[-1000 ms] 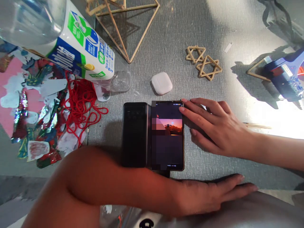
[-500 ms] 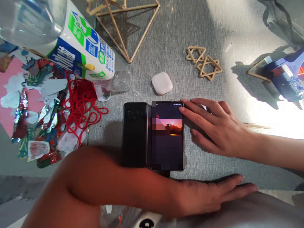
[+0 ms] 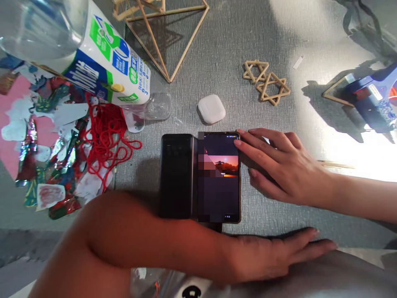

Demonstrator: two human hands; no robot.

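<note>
Part of the phone (image 3: 218, 178) screen is blurred into blocks, and its near edge is hidden behind the left forearm (image 3: 161, 244). The plastic bottle (image 3: 77, 45) is cut off by the top-left corner, the blue tool (image 3: 374, 99) by the right edge. The bottle's label print is too small to read.

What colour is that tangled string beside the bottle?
Red string, clearest in the head view, lying left of the phone.

Both forearms and hands are bare: no sleeves, no rings.
</note>
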